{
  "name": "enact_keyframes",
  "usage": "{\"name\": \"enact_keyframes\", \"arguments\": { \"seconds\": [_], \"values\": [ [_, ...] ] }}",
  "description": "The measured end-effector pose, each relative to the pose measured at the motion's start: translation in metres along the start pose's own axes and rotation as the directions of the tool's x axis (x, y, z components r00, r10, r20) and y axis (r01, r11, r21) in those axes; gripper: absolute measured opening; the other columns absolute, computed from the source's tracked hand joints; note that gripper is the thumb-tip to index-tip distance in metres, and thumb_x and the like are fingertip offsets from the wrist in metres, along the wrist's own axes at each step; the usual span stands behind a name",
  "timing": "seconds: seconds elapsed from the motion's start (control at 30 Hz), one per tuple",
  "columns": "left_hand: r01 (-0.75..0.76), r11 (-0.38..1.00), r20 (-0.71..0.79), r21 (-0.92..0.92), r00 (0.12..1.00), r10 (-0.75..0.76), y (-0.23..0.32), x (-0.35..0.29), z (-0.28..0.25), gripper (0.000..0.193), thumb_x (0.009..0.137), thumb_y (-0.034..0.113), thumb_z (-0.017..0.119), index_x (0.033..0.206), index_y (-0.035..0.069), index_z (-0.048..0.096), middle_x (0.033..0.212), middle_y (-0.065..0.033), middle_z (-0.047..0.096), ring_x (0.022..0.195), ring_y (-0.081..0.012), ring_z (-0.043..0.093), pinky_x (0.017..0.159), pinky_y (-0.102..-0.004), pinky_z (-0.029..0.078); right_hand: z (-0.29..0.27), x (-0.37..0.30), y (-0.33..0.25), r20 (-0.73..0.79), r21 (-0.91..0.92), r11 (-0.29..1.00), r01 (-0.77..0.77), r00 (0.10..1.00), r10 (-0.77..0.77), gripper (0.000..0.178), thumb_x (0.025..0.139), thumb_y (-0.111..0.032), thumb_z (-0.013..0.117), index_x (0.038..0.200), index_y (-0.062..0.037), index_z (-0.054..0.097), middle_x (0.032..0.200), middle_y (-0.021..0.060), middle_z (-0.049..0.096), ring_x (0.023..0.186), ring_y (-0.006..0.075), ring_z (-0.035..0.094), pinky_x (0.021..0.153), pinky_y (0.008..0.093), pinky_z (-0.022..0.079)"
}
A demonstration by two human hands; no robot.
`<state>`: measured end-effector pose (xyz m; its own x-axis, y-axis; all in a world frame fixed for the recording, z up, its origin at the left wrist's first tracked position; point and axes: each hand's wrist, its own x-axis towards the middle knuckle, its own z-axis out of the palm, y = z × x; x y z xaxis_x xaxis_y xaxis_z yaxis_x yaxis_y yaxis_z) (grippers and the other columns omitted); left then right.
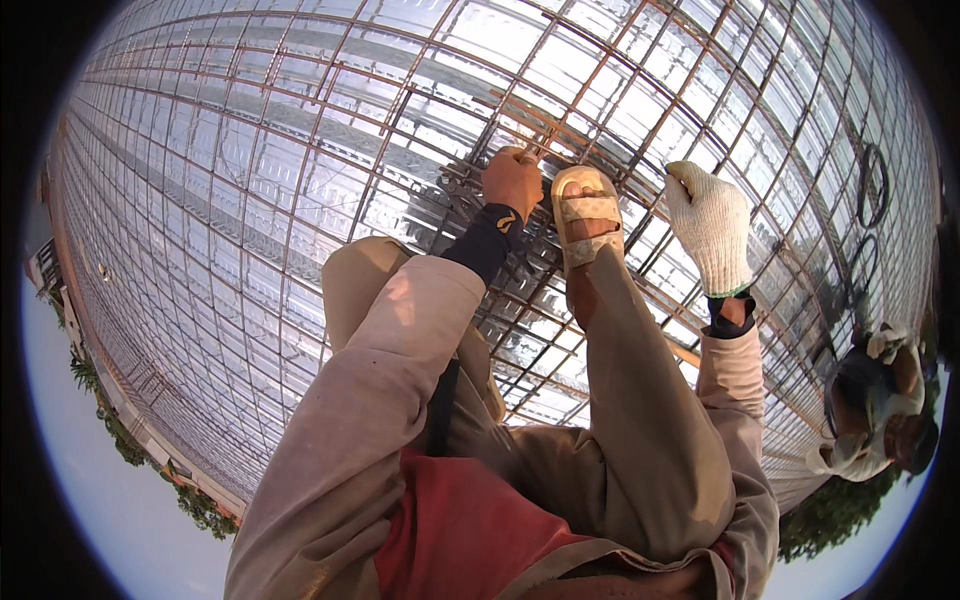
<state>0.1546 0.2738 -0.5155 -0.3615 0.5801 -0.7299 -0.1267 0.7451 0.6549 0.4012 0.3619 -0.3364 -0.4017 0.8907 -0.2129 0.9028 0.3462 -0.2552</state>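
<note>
My bare left hand (512, 182) is closed at a crossing of the steel rebar grid (405, 90), just left of my sandalled foot (588, 215). Its fingertips press together beside thin rods; whatever they grip is too small to make out. On the other side of the foot, my right hand (712, 222) wears a white knitted glove and hovers over the bars with its fingers curled in. Anything inside that fist is hidden. Shiny corrugated metal decking (490, 40) lies beneath the grid.
Rebar stretches out on every side, with gaps between the bars underfoot. Another person (875, 400) is bent over at the far right. Dark loops (874, 185) lie on the grid beyond my right hand. Trees (120, 430) stand past the left edge.
</note>
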Motion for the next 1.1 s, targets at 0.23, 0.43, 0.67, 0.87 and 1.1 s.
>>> {"name": "enact_keyframes", "arguments": {
  "seconds": [0.23,0.43,0.67,0.87,1.1],
  "values": [
    [0.13,0.955,0.035,-0.265,0.992,-0.125,0.034,-0.028,0.012,0.047,0.108,0.02,0.059,0.146,-0.006,0.054,0.119,-0.0175,0.069,0.079,-0.0217,0.074,0.065,-0.0322,0.065,0.0,0.001,-0.02,0.031,-0.057,0.997,0.043,0.999,-0.041,0.019,0.097,-0.024,0.068,0.107,-0.0129,0.078,0.084,0.0151,0.076,0.08,0.0374,0.075,0.07,0.045,0.058],
    [0.146,0.897,0.1,-0.416,0.988,-0.115,0.028,-0.001,0.0,0.046,0.11,0.028,0.056,0.144,-0.004,0.053,0.124,-0.0166,0.065,0.079,-0.0241,0.074,0.066,-0.0339,0.064,0.004,0.012,-0.019,-0.036,0.075,0.995,0.06,0.998,-0.058,0.015,0.099,-0.024,0.061,0.102,-0.0135,0.072,0.079,0.0193,0.071,0.077,0.0428,0.071,0.069,0.0522,0.056],
    [0.206,0.871,0.116,-0.445,0.978,-0.172,0.03,0.005,0.006,0.036,0.112,0.029,0.054,0.134,0.0,0.058,0.099,-0.008,0.065,0.064,-0.0198,0.072,0.055,-0.0306,0.063,0.004,0.009,-0.008,-0.065,0.055,0.996,0.072,0.996,-0.068,0.014,0.099,-0.022,0.061,0.1,-0.0132,0.071,0.076,0.0193,0.07,0.073,0.0425,0.071,0.066,0.051,0.056],
    [0.297,0.898,0.175,-0.325,0.952,-0.251,0.039,0.007,0.011,0.046,0.11,0.03,0.056,0.146,0.003,0.051,0.128,-0.0115,0.061,0.093,-0.0279,0.072,0.07,-0.0339,0.063,0.006,0.006,0.0,0.003,0.032,0.999,-0.008,1.0,0.007,0.017,0.098,-0.021,0.068,0.106,-0.0097,0.078,0.086,0.0167,0.076,0.079,0.0373,0.075,0.069,0.0434,0.058],
    [0.292,0.884,0.088,-0.365,0.956,-0.28,0.036,0.018,0.016,0.03,0.111,0.029,0.055,0.112,0.0,0.062,0.09,-0.0096,0.065,0.061,-0.0193,0.067,0.052,-0.0327,0.064,-0.002,0.009,-0.013,0.044,-0.002,0.999,0.053,0.998,-0.053,0.019,0.098,-0.024,0.066,0.107,-0.0114,0.078,0.084,0.0163,0.075,0.079,0.0382,0.075,0.07,0.046,0.058]
  ]
}}
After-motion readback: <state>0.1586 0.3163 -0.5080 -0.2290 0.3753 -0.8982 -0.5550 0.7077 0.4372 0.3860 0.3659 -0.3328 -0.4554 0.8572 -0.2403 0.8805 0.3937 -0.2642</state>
